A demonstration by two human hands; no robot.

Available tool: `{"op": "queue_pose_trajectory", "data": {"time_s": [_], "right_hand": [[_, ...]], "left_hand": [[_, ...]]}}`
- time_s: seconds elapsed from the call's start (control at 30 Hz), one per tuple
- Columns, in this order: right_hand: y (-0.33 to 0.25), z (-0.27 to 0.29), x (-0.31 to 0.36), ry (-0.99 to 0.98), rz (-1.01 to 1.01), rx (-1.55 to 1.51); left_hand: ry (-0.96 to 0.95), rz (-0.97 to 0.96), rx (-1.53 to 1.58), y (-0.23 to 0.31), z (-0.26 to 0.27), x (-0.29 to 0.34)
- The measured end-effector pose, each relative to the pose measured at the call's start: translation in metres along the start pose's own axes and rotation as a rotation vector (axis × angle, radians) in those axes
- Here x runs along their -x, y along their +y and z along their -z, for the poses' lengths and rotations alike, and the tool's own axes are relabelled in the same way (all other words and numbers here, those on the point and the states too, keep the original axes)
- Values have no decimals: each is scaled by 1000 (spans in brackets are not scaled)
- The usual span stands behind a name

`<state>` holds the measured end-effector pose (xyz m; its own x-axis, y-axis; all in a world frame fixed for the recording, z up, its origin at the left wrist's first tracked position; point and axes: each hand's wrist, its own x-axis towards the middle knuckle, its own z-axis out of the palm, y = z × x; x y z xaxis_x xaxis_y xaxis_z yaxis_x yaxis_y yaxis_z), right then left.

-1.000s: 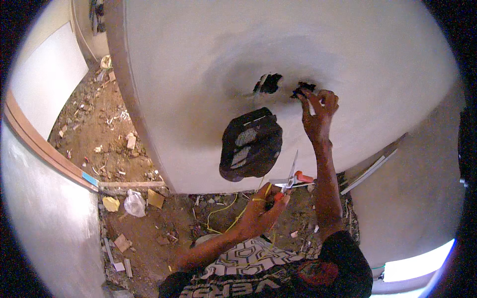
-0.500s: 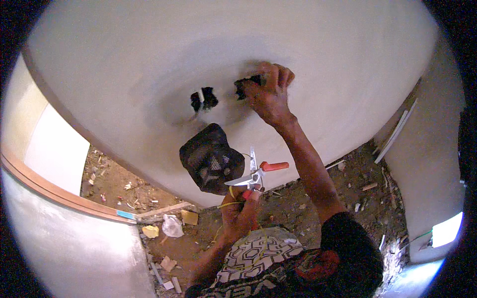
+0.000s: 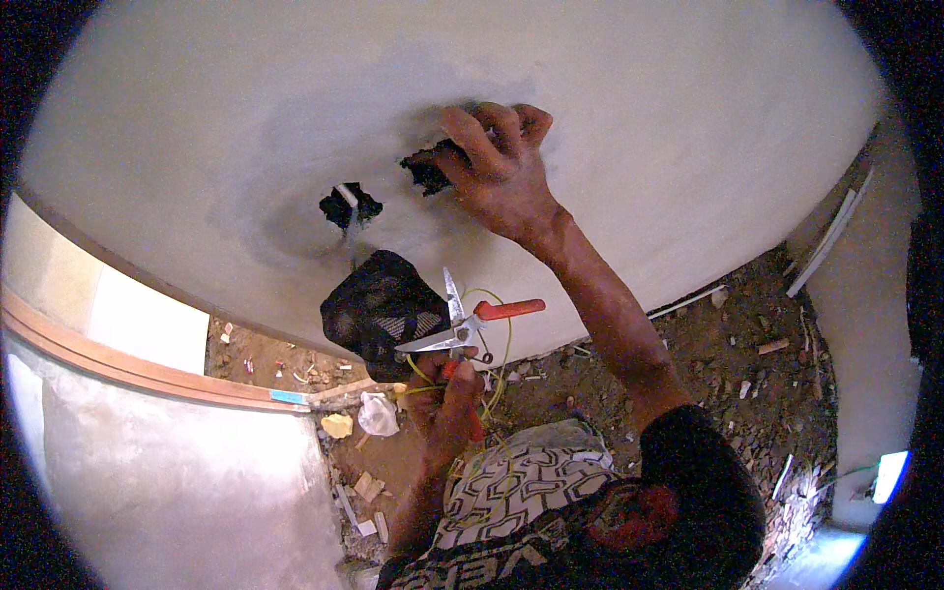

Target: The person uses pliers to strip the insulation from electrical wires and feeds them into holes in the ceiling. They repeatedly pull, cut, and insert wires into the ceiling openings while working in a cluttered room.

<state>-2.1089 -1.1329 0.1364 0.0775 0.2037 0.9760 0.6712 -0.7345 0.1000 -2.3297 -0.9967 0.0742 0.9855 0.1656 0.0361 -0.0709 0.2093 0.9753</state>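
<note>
Pale plastered wall (image 3: 669,187) curves across the view, standing over a brown floor (image 3: 610,388) strewn with rubble. Nearest, below both hands, is the person's black shirt with a white geometric print (image 3: 536,482). Above it, the left hand (image 3: 442,398) has its grip closed around one handle of a pair of metal shears with red handles (image 3: 462,336). Their blades are spread just above this grip, one pointing up and one to the left, while the other handle sticks out to the right. Thin yellow-green wire (image 3: 508,344) passes against the left hand and loops up to its right; whether the fingers pinch it, I cannot tell. Just up and left of that grip is a black fabric bundle with pale mesh patches (image 3: 374,310).

Farther up, the right hand (image 3: 501,182) has bent fingers over a dark, ragged hole (image 3: 423,175) in the wall; whether its grip holds anything, I cannot tell. Left of this hand and lower is a second ragged hole (image 3: 369,208), with a short white tube (image 3: 346,195) in it. Well left of the left grip lie a crumpled white plastic bag (image 3: 378,415) and a yellow lump (image 3: 337,426), then a brown wooden frame (image 3: 147,364).
</note>
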Motion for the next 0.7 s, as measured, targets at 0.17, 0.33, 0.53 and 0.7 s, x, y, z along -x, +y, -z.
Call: {"op": "queue_pose_trajectory", "data": {"time_s": [0.17, 0.33, 0.53, 0.7], "right_hand": [[-5, 3, -7, -38, -52, -93], [-7, 10, -7, -17, 48, -35], [-10, 13, -11, -91, -122, -187], [-18, 18, -17, -38, -216, -258]], "left_hand": [[15, 28, 31, 0, -6, -1], [42, 3, 34, 0, -17, -1], [69, -12, -30, -21, -9, -4], [66, -31, -17, -17, -8, -1]]}}
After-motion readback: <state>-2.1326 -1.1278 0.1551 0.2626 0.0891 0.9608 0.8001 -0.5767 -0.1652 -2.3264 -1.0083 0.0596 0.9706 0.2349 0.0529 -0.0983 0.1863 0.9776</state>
